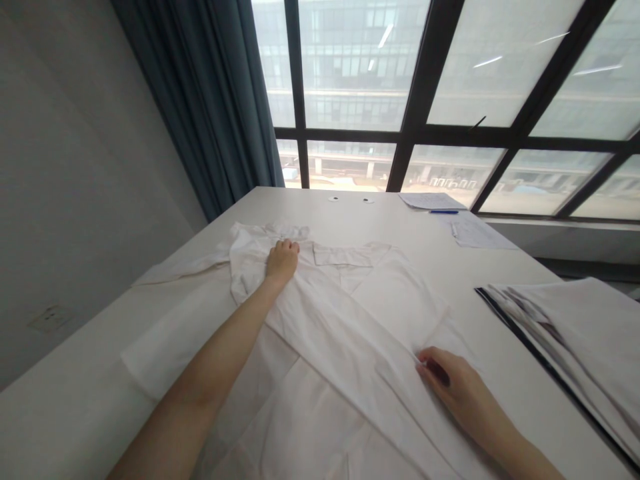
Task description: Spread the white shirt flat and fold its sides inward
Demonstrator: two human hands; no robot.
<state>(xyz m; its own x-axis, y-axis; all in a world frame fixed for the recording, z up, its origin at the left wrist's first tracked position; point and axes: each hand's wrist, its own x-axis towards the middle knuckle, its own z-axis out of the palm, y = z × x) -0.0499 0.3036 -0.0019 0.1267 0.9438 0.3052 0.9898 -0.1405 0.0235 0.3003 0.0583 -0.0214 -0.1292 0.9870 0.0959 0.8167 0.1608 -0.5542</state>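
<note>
A white shirt [320,320] lies spread on the white table, its collar [343,257] toward the window. One sleeve [185,268] reaches out to the left, while a long strip of fabric runs diagonally across the body toward the lower right. Near the shoulder beside the collar, my left hand [283,260] has its fingers curled down on the cloth, with the fingertips partly hidden. On the right, my right hand [453,377] pinches an edge of the fabric between thumb and fingers.
A stack of folded white cloth [590,333] with a dark edge lies on the right. Papers [480,232] and a blue pen [444,212] rest at the far right of the table [230,213]. Behind stand a blue curtain [215,87] and large windows.
</note>
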